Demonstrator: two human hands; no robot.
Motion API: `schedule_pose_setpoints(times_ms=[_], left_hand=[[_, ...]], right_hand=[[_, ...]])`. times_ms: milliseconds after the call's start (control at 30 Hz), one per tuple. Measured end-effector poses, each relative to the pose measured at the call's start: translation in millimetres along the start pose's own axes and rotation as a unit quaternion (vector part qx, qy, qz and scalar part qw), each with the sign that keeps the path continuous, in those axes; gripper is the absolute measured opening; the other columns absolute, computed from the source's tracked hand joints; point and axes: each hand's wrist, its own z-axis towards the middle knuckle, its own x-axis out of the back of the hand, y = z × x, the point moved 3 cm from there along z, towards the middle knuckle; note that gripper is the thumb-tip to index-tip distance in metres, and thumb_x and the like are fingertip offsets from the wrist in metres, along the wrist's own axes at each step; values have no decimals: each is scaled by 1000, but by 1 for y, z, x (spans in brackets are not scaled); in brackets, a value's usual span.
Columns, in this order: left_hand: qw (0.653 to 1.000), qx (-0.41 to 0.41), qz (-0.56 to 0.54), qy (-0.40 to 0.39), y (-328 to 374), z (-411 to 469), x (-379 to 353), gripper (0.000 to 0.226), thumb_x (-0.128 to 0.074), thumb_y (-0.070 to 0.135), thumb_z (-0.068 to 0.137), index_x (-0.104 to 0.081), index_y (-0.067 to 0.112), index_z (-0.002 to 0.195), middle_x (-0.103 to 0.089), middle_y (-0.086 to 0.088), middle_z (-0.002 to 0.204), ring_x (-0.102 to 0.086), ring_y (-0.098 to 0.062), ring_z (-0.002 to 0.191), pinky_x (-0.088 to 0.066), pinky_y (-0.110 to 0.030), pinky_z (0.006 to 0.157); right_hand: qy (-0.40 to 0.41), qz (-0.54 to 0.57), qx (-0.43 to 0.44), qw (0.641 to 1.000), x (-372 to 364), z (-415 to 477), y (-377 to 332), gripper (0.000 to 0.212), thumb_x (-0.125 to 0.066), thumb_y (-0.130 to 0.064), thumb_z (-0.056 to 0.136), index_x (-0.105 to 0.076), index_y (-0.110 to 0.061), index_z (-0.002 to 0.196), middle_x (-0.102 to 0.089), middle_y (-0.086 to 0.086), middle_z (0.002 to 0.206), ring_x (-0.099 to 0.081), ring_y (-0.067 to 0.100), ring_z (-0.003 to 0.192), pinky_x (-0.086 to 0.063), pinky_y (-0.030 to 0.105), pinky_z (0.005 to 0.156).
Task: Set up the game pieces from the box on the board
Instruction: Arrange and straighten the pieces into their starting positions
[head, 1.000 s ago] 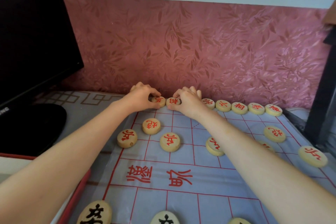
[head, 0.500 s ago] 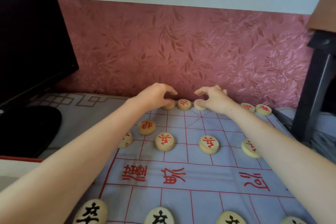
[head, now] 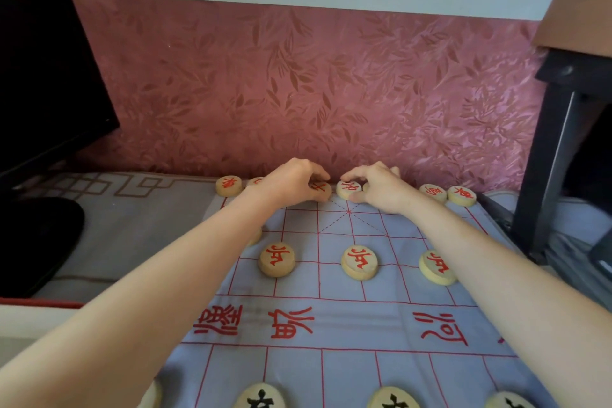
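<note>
Pieces (head: 359, 262): pale wooden discs, red characters.

both arms stretched forward, left hand (head: 294, 184) and right hand (head: 377, 189) curled, fingertips pinching down

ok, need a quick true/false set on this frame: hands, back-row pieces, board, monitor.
1. Both hands are at the far row of the board. True: the left hand and right hand each touch a red-marked piece there.
2. The left hand's piece is marked in black. False: its mark is red.
3. Three red-marked pieces sit in the row nearer the camera, between the arms. True.
4. The black-marked pieces sit by the wall. False: they are at the bottom edge, e.g..
5. A dark monitor stands on the right. False: it is on the left.
</note>
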Motion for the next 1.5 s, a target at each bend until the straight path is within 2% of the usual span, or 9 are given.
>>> schedule_pose_setpoints(times_ms=[100, 200, 367, 500, 667, 800, 1033, 1233, 1500], left_hand=[[999, 12, -26, 15, 3, 3, -3, 54, -79, 26, 69, -61, 12, 118, -66, -6, 114, -61, -17, 103, -48, -29, 93], [999, 6, -53, 11, 5, 7, -9, 50, -75, 15, 73, -59, 10, 120, -66, -9, 113, -62, -19, 101, -48, -27, 91], [996, 2, -88, -32, 8, 9, -12, 50, -63, 4, 80, -50, 9, 128, -66, -10, 113, -61, -15, 97, -45, -21, 90], [990, 35, -138, -10, 6, 7, -8, 51, -65, 6, 77, -52, 14, 126, -62, -6, 118, -57, -14, 111, -41, -19, 91], [997, 31, 23, 69, -1, 2, -3, 50, -72, 35, 74, -59, 17, 119, -62, -3, 117, -53, -21, 111, -40, -33, 97], [993, 35, 71, 87, -2, 1, -5, 44, -70, 43, 75, -64, 20, 112, -61, -5, 111, -48, -24, 110, -32, -32, 93], [998, 39, -44, 29, -3, -1, -6, 50, -72, 28, 76, -57, 18, 122, -65, -3, 115, -59, -18, 107, -41, -41, 102], [999, 37, -5, 33, -2, -3, -4, 53, -74, 32, 74, -57, 21, 123, -63, 0, 121, -56, -18, 113, -35, -42, 105], [999, 25, -13, 47, -5, -3, -7, 48, -73, 29, 75, -60, 19, 120, -64, 0, 118, -58, -18, 108, -39, -43, 102]], right_hand=[[18, 0, 21, 1000, 0, -1, 0, 42, -68, -43, 79, -58, -35, 119, -51, 3, 126, -32, 27, 121, -21, 32, 98], [47, -2, 32, 998, 1, -8, -3, 43, -66, -45, 81, -58, -26, 119, -53, 0, 117, -29, 23, 125, -19, 30, 93], [79, -54, 51, 994, -1, -10, -10, 52, -66, -57, 74, -59, -26, 115, -46, -7, 95, -31, 22, 113, -11, 29, 71], [40, 2, 42, 998, 2, -13, -6, 56, -64, -53, 79, -53, -27, 127, -38, -7, 105, -26, 24, 121, -16, 27, 86], [-5, 33, 27, 999, 7, -18, -3, 46, -63, -34, 86, -50, -33, 131, -36, -6, 104, -28, 25, 113, -21, 25, 93], [-3, 19, 18, 1000, 7, -19, -6, 48, -63, -37, 85, -50, -33, 131, -32, 7, 137, -24, 30, 124, -20, 32, 105], [35, 8, 40, 999, -1, -11, -4, 45, -68, -46, 78, -58, -26, 117, -59, -1, 115, -28, 23, 130, -18, 33, 95], [51, -5, 41, 998, -3, -6, 0, 53, -69, -47, 77, -56, -25, 123, -53, 1, 123, -26, 24, 130, -18, 33, 93], [43, 12, 18, 999, -15, 11, 12, 48, -70, -51, 70, -57, -36, 114, -56, 4, 116, -32, 26, 116, -22, 29, 87]])
